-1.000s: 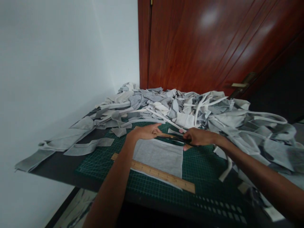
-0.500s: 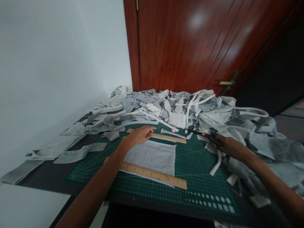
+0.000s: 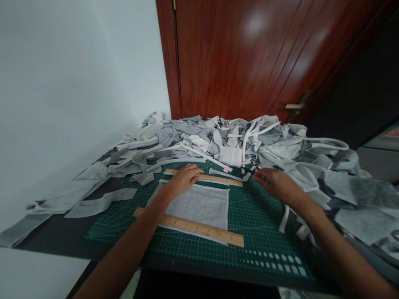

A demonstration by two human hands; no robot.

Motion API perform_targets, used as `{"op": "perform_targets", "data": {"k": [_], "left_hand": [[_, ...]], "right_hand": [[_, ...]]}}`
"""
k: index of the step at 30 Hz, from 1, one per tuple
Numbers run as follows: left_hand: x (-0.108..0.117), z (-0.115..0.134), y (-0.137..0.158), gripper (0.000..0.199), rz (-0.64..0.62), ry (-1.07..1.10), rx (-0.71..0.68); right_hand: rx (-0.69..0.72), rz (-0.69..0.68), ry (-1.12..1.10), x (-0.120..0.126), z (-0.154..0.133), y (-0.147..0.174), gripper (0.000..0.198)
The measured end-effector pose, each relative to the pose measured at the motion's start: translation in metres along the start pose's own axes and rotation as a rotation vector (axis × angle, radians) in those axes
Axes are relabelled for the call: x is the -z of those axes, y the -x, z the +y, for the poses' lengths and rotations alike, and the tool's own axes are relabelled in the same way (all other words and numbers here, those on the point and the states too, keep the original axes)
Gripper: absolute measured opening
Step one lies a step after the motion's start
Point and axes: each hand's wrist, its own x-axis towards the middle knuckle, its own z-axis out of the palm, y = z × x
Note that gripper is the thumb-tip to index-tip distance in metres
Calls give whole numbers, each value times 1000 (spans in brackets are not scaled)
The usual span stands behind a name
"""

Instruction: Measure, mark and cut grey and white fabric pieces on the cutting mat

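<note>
My left hand (image 3: 186, 179) lies with its fingers stretched out on the far wooden ruler (image 3: 218, 179). Just below that ruler a grey rectangle of fabric (image 3: 202, 206) is spread flat, and a second wooden ruler (image 3: 199, 226) lies across its near edge. My right hand (image 3: 276, 185) is closed, with its fingers curled at the right of the mat. Dark scissor blades (image 3: 248, 170) stick out to the left beyond it. It covers the rest of the scissors, and what its fingers grip is hidden. A narrow fabric strip (image 3: 224, 174) lies between the hands.
A green cutting mat (image 3: 255, 232) covers the dark table. Heaped grey and white fabric scraps (image 3: 199, 137) line the back and the right side (image 3: 343, 178). Long strips (image 3: 102, 201) lie at the left. Behind stand a white wall (image 3: 77, 74) and a reddish wooden door (image 3: 237, 62).
My left hand has lowered onto the far ruler. My right hand has moved left along the scissors, so their handles are now covered. The view has shifted slightly.
</note>
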Motion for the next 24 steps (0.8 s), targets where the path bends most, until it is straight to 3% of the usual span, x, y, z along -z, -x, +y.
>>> {"op": "perform_targets", "data": {"k": [2,4,10,24], "left_hand": [[-1,0,0,25,-1,-6,3],[-1,0,0,24,-2,-9,6],[1,3,1,24,-24,-12,0],[1,10,-2,28,-46,-48,37]], "right_hand": [[152,24,-99,-12,-27,-13,22],[205,54,-123,-30,-44,-23,24],[239,49,-117,-72,-46,-32,23],[164,60,162,-71,-58,-28,22]]}}
